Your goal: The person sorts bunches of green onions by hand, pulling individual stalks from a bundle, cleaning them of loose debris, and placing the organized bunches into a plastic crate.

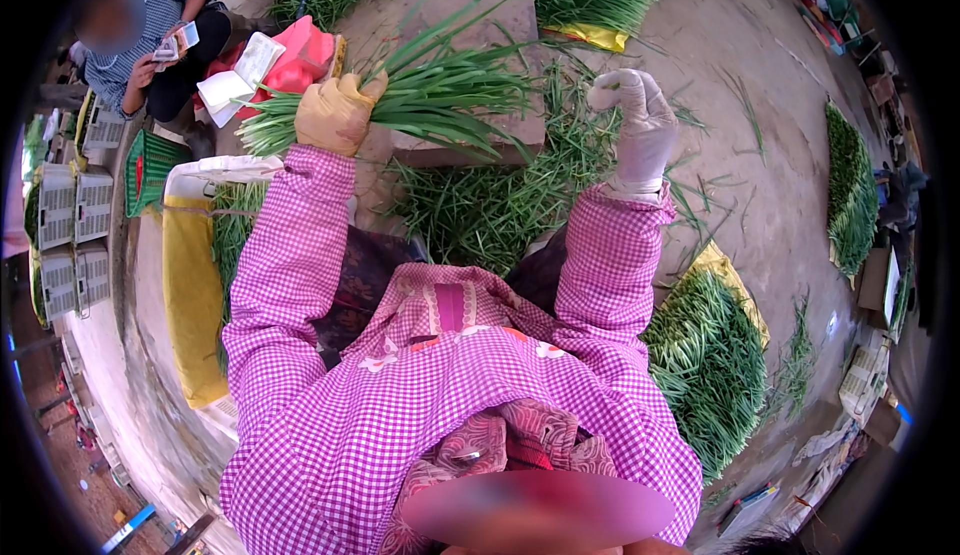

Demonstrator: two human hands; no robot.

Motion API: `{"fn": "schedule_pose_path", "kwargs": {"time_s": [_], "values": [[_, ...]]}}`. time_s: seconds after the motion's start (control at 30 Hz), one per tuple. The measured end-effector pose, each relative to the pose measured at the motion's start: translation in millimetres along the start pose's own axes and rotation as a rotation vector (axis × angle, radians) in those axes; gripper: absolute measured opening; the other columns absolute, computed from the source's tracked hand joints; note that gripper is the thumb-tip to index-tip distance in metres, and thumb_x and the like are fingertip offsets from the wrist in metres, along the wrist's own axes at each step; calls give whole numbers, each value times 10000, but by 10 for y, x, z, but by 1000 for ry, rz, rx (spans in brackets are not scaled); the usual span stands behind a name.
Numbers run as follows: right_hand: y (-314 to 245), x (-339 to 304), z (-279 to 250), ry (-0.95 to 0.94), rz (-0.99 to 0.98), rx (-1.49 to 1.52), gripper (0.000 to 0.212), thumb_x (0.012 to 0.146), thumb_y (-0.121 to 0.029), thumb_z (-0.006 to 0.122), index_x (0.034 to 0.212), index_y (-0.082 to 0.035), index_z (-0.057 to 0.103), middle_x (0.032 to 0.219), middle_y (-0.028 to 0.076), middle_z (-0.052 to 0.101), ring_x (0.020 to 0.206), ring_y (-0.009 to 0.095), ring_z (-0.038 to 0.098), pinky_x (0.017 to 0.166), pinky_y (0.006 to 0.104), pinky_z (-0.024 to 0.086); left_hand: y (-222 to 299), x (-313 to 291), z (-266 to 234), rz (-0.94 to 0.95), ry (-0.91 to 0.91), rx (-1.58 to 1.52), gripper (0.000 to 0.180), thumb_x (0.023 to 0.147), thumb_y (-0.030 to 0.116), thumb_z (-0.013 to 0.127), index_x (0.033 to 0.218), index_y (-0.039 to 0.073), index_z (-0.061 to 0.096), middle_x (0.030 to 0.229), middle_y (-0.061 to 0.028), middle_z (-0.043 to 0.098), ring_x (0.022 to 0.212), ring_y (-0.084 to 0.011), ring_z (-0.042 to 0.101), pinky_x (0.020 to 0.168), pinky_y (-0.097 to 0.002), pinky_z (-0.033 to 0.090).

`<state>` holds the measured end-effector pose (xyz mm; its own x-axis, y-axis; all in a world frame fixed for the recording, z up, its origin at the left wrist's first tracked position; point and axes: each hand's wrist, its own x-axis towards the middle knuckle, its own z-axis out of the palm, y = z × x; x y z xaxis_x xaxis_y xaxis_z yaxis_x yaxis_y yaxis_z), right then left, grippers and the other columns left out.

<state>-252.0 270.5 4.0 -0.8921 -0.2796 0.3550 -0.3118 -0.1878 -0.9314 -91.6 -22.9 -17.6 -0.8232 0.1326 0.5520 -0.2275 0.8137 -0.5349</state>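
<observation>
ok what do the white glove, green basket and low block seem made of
White glove: probably thin rubber, matte, creased and close-fitting. Green basket: likely plastic, fairly smooth, even colour, regular openings. Low block: perhaps concrete or wood; its dull, flat top leaves that open.

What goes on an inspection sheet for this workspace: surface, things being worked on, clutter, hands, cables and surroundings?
Surface: low block on a floor with stray leaves.
Things being worked on: bunch of greens, extending over the block; whether it touches it, I can't tell.
Clutter: loose leaves heaped between block and worker; red object with an open book against it.
Hands: left hand, gloved, closed around the bunch; right hand, gloved, fingers half-curled, nothing seen in it.
Cables: nothing seen.
Surroundings: pile of greens at the worker's right; yellow cloth at the left; another person, upper left, holding small papers.
</observation>
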Motion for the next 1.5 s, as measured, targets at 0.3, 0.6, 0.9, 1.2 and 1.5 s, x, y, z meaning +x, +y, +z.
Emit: {"fn": "schedule_pose_path", "kwargs": {"time_s": [0.3, 0.6, 0.9, 1.2, 1.5], "values": [[339, -60, 289, -211, -333, -553, 158, 820, -205, 662, 922, -84, 662, 778, 25, 647, 717, 173, 598, 711, 309, 463, 38, 42, -5, 35, 104, -34, 102, 763, 227, 664, 862, 247, 645, 644, 15, 419, 581, -171, 492, 512, -317, 413], [35, 44, 0, 32, -132, -168, 225, 879, -237, 615, 931, -25, 671, 851, 61, 678, 815, 167, 617, 760, 295, 476, 65, -89, 112, 35, 247, -91, 160, 698, 275, 747, 774, 235, 612, 659, 23, 435, 589, -169, 488, 508, -297, 423], [200, -124, 265, -284, 96, -220, 160, 868, -202, 633, 855, -45, 661, 717, 34, 639, 638, 157, 580, 630, 268, 455, 111, 20, -41, 157, 309, -171, 182, 669, 236, 758, 787, 260, 621, 688, 32, 445, 630, -161, 504, 517, -299, 430], [204, 0, 127, -150, 14, -212, 263, 871, -265, 635, 973, -23, 655, 851, 56, 676, 784, 149, 618, 708, 270, 483, 74, -29, -5, 132, 259, -161, 182, 670, 239, 754, 791, 258, 619, 696, 25, 449, 624, -160, 505, 513, -301, 424], [166, -61, 243, -116, 204, 78, 214, 923, -168, 570, 775, -21, 615, 653, -23, 567, 590, 63, 491, 559, 212, 395, 101, -10, -64, 153, 270, -203, 171, 683, 247, 753, 781, 237, 614, 693, 33, 459, 617, -160, 505, 502, -300, 420]]}}
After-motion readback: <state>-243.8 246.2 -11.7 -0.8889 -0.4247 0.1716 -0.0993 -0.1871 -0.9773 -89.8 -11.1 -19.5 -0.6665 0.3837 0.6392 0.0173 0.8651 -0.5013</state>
